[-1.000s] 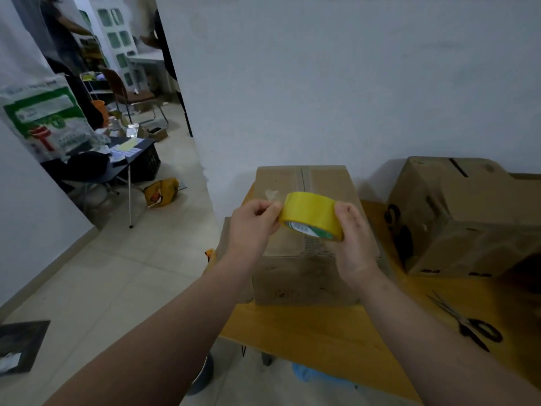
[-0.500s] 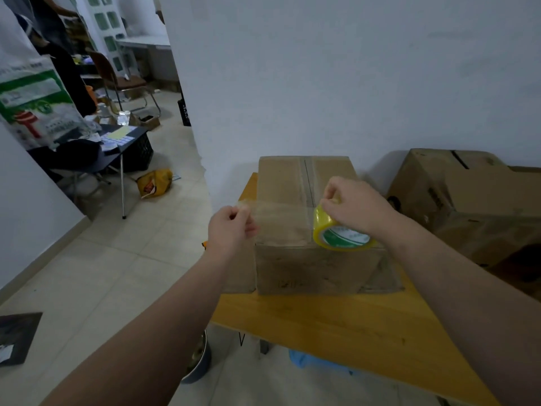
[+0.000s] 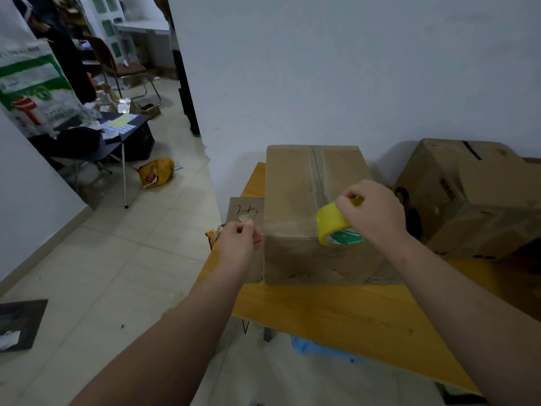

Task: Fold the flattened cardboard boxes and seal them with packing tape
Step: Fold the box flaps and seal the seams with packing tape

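Head view: the right hand [image 3: 373, 213] has its grip closed around the yellow packing tape roll [image 3: 336, 225], held over the near top edge of the folded cardboard box [image 3: 295, 186] on the wooden bench [image 3: 336, 315]. The left hand [image 3: 238, 244] pinches the free end of the clear tape strip [image 3: 289, 227] just left of the box's near corner, so the strip stretches from that grip across to the roll. Right of the roll-holding grip sits a second cardboard box [image 3: 474, 200]. A loose cardboard flap [image 3: 244, 208] lies just beyond the left grip.
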Demonstrator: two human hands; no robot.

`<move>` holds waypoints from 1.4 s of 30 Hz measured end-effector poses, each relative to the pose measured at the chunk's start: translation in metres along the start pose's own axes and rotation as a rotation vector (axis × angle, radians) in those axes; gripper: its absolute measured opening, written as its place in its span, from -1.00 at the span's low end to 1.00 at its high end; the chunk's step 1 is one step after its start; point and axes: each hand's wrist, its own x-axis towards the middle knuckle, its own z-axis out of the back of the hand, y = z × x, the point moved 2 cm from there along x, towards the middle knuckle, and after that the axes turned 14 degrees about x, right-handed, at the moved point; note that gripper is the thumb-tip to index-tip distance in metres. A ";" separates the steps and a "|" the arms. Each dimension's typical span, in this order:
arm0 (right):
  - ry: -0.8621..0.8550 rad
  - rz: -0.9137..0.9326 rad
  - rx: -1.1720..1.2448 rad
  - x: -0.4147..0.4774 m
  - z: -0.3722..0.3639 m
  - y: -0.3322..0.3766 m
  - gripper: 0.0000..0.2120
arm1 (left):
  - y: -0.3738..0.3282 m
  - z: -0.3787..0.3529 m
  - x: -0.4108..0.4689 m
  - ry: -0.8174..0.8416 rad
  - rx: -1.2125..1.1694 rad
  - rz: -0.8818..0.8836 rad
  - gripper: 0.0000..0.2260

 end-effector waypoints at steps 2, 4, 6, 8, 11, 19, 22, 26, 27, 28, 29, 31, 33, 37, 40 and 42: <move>-0.060 -0.105 0.196 -0.002 0.000 -0.007 -0.82 | -0.001 -0.002 -0.001 0.005 0.008 -0.007 -0.76; -0.080 -0.222 0.364 -0.002 -0.005 -0.008 -0.73 | -0.002 -0.002 -0.001 -0.003 0.002 -0.003 -0.75; -0.068 -0.240 0.430 -0.003 -0.011 -0.005 -0.71 | -0.002 0.002 -0.001 -0.021 0.011 -0.008 -0.74; -0.058 -0.197 0.462 -0.006 -0.015 -0.005 -0.77 | -0.001 0.007 0.000 -0.028 0.034 -0.023 -0.73; 0.008 -0.177 0.537 -0.010 -0.013 -0.010 -0.69 | 0.002 0.011 -0.002 -0.020 0.039 -0.031 -0.75; 0.094 0.026 0.075 -0.013 -0.024 0.023 -0.73 | 0.010 0.018 -0.003 -0.009 0.041 -0.083 -0.81; 0.125 0.054 -0.011 -0.012 -0.030 0.035 -0.72 | 0.012 0.021 -0.002 -0.011 0.032 -0.088 -0.79; 0.164 0.103 -0.094 -0.011 -0.036 0.047 -0.72 | 0.018 0.025 0.002 -0.008 -0.016 -0.043 -0.78; 0.167 0.108 -0.103 -0.011 -0.038 0.049 -0.71 | 0.019 0.026 0.003 -0.008 -0.022 -0.031 -0.77; 0.167 0.109 -0.108 -0.010 -0.040 0.051 -0.71 | 0.020 0.027 0.005 -0.009 -0.026 -0.022 -0.77; 0.166 0.108 -0.111 -0.009 -0.043 0.052 -0.71 | 0.022 0.028 0.007 -0.008 -0.031 -0.015 -0.77; 0.167 0.118 -0.123 -0.007 -0.046 0.054 -0.71 | 0.024 0.029 0.010 -0.003 -0.035 -0.003 -0.77; 0.182 0.132 -0.151 -0.005 -0.048 0.056 -0.70 | 0.029 0.029 0.013 0.003 -0.035 0.012 -0.78; 0.196 0.132 -0.186 -0.002 -0.051 0.057 -0.69 | 0.043 0.024 0.017 0.035 -0.020 0.054 -0.81; 0.195 0.138 -0.204 -0.001 -0.053 0.056 -0.69 | 0.055 0.016 0.022 0.070 -0.023 0.123 -0.80; 0.194 0.135 -0.205 0.000 -0.053 0.055 -0.68 | 0.061 0.010 0.025 0.097 0.019 0.175 -0.79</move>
